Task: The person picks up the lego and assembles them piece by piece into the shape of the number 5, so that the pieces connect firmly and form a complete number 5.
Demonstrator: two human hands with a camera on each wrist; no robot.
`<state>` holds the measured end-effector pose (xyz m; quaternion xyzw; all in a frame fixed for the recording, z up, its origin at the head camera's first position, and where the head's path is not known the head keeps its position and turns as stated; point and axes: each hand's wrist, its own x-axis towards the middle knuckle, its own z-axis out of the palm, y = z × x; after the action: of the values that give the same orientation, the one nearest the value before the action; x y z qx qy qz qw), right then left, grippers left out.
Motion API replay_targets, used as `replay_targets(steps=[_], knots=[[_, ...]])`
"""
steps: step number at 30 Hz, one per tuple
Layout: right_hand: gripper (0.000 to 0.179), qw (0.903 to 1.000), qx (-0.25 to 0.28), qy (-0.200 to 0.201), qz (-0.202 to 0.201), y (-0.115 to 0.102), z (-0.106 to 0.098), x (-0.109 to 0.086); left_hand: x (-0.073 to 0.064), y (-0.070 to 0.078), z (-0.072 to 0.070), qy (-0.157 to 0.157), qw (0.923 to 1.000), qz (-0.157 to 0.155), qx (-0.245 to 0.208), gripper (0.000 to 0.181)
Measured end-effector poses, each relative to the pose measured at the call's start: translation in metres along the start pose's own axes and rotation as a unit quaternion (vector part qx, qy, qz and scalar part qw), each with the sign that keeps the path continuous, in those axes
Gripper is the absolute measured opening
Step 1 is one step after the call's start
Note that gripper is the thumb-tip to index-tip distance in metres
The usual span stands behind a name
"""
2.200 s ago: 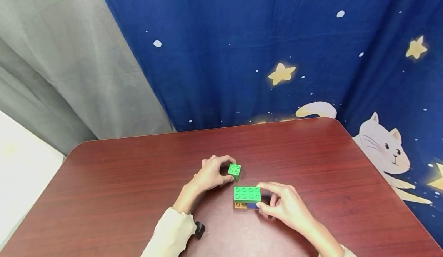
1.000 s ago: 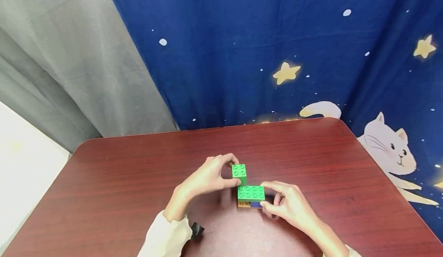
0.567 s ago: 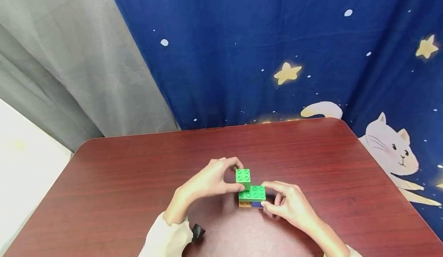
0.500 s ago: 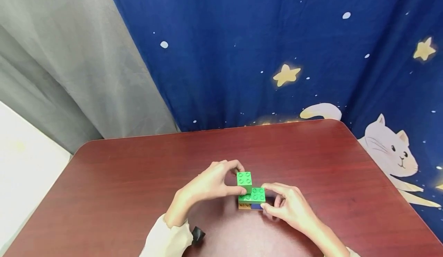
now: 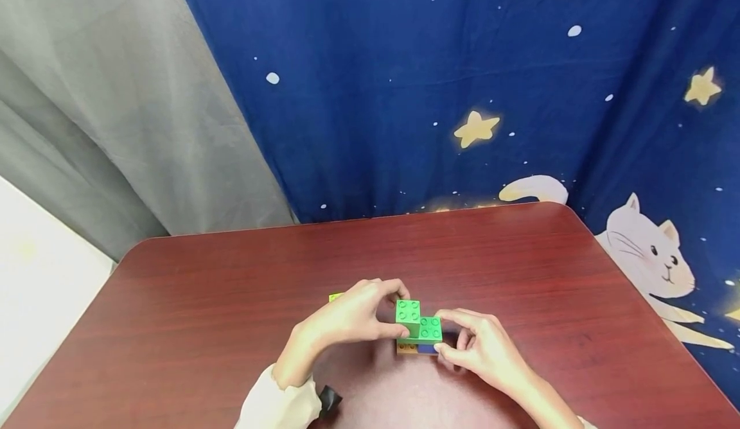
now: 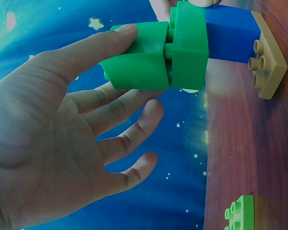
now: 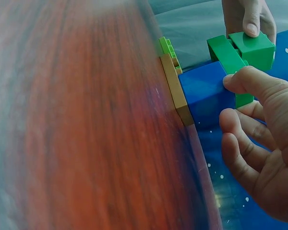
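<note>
seen from the head, the blue block is mostly hidden under the long green block, and so is part of the tan base. the small green block covers the left end of the long one. the left hand hides all but a corner of the lime block; the left wrist view cuts it off. the left sleeve runs off the bottom edge, and the black thing beside it is too small to name. in the right wrist view, the worktop looks blurry and the right hand is cut off.
</note>
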<state>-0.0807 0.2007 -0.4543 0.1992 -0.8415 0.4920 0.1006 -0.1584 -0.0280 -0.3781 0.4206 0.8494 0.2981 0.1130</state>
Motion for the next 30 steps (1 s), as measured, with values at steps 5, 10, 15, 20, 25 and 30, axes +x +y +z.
replay_targets(steps=[5, 10, 15, 20, 25, 30], knots=[[0.037, 0.9999, 0.009, -0.003, -0.004, -0.0016, 0.0034, -0.0016, -0.0039, 0.0016, -0.0005, -0.01, 0.9999, 0.003, -0.011, 0.033], [0.038, 0.9999, 0.002, 0.006, -0.012, -0.0016, 0.0032, 0.0024, -0.0032, 0.0014, -0.0015, -0.003, 0.9999, 0.003, -0.012, 0.034], [0.038, 0.9999, 0.007, 0.003, -0.012, 0.0006, 0.0029, 0.0012, -0.0038, 0.0008, 0.0003, -0.02, 0.9996, -0.003, -0.021, 0.032], [0.041, 0.9999, 0.008, 0.004, -0.011, 0.0042, 0.0022, 0.0001, -0.0027, -0.0012, 0.0014, -0.037, 0.9988, -0.005, -0.032, 0.031], [0.042, 1.0, 0.002, 0.005, -0.005, 0.0047, 0.001, -0.0008, -0.0015, -0.0046, 0.0003, -0.041, 0.9986, 0.005, -0.034, 0.053], [0.038, 0.9998, 0.008, -0.007, 0.016, 0.0004, 0.0004, -0.0006, -0.0071, -0.0069, -0.0073, -0.032, 0.9982, -0.01, -0.05, 0.073]])
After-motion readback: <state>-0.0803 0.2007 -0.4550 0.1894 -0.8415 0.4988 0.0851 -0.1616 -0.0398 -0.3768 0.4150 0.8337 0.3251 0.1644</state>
